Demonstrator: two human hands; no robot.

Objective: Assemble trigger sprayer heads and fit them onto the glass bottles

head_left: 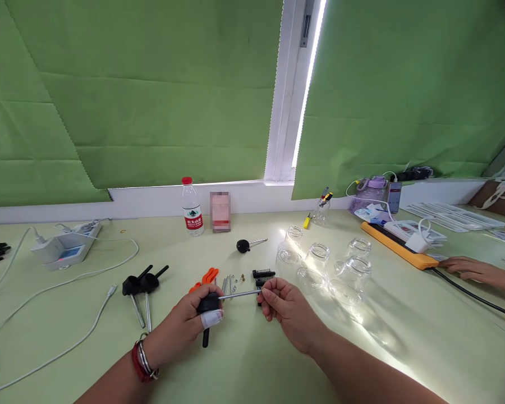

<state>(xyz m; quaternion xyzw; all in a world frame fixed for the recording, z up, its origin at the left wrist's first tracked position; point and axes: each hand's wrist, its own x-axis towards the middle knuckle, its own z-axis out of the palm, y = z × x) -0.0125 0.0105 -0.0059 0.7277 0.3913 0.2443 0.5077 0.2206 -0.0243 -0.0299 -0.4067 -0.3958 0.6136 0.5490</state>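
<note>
My left hand [193,314], its thumb wrapped in white, is closed round the rounded black head [209,303] of a metal rod [239,294]; a black arm sticks out below. At the rod's far end, the fingertips of my right hand [284,303] are pinched together; anything small between them is hidden. Just behind lie orange parts [210,275], thin metal pins [227,284] and tiny pieces of hardware [242,277]. Black parts with springs [263,274] are close to my right fingers. Two similar black-headed rods [141,285] rest on the left, and another black-headed rod [243,246] lies farther back.
Several clear glass jars [317,264] stand right of centre, near a glass holding screwdrivers [321,210]. A water bottle [192,207] is at the back. White cables [84,342] cross the left side. Another person's hand [467,268] rests beside an orange-edged power strip [399,247].
</note>
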